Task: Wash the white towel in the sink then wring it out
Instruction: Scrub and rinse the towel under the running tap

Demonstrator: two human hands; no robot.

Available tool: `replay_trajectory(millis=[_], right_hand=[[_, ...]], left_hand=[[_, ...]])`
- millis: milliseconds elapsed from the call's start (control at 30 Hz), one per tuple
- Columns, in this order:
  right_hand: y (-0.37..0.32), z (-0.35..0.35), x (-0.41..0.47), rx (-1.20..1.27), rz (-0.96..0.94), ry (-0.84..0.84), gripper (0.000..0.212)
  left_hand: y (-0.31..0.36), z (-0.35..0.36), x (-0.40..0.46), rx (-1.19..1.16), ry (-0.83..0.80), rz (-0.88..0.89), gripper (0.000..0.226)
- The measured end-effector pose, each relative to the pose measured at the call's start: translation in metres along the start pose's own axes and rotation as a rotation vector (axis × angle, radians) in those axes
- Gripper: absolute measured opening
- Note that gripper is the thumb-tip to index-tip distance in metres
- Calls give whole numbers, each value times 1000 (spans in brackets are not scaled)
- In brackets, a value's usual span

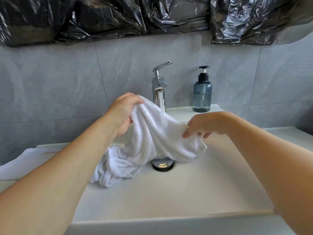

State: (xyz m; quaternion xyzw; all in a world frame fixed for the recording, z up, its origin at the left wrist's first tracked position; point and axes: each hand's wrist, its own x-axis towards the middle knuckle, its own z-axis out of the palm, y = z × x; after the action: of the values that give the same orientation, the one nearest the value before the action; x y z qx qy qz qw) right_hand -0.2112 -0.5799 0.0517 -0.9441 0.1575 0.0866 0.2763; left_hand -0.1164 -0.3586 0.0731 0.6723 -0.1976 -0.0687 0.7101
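The white towel (149, 143) hangs stretched between both hands above the white sink (169, 197). My left hand (124, 112) grips its upper left end, raised close to the chrome tap (159, 87). My right hand (205, 124) pinches the towel's right edge lower down. Water runs from the spout onto the middle of the cloth. The towel's lower part lies bunched in the basin, left of the drain (163, 164).
A blue soap pump bottle (202, 92) stands on the sink ledge right of the tap. A second white cloth (22, 165) lies on the counter at the left. Black plastic sheeting (152, 16) covers the wall above the grey tiles.
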Motion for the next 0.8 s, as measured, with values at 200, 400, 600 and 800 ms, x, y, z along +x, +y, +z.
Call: replay_trajectory(millis=[200, 400, 600, 800], right_hand=[[-12, -10, -1, 788, -200, 160, 5], [-23, -12, -1, 472, -179, 407, 34], [-21, -13, -4, 699, -86, 425, 59], [-20, -15, -9, 904, -82, 82, 49]], left_hand=[[-13, -8, 12, 405, 199, 220, 24], [-13, -4, 2, 657, -27, 108, 22], [2, -3, -18, 362, -410, -236, 42], [-3, 5, -10, 327, -155, -51, 8]])
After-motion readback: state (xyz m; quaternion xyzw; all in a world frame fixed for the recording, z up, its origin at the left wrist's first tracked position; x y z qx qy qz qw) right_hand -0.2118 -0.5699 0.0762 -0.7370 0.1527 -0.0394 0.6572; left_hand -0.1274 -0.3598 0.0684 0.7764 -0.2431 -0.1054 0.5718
